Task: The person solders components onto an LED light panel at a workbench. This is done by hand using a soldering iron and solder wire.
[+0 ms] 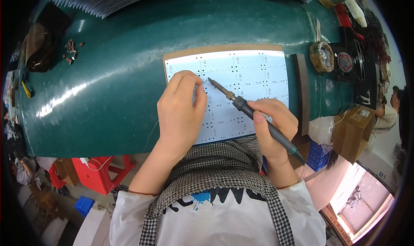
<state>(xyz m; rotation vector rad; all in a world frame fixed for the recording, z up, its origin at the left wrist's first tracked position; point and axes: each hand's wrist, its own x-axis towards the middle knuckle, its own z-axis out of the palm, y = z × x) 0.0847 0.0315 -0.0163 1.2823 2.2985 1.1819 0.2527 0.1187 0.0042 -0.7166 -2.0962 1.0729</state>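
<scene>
Right hand (274,125) gripped soldering iron (254,116); left hand (181,110) pinched solder wire (200,85) at frame centre over white panel (250,75). Fingertips near tip risked burn.

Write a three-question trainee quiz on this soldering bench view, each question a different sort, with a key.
1. True or false: the right hand holds the soldering iron like a pen, tip toward the white circuit board panel.
2. Multiple choice: the left hand pinches something thin near the iron's tip. It rests on: A) the green table; B) the panel; C) the red stool.
3. Fill in: the panel lies on a brown ____ sheet.

Key: 1 true; 2 B; 3 backing (its edge shows above the panel).
</scene>
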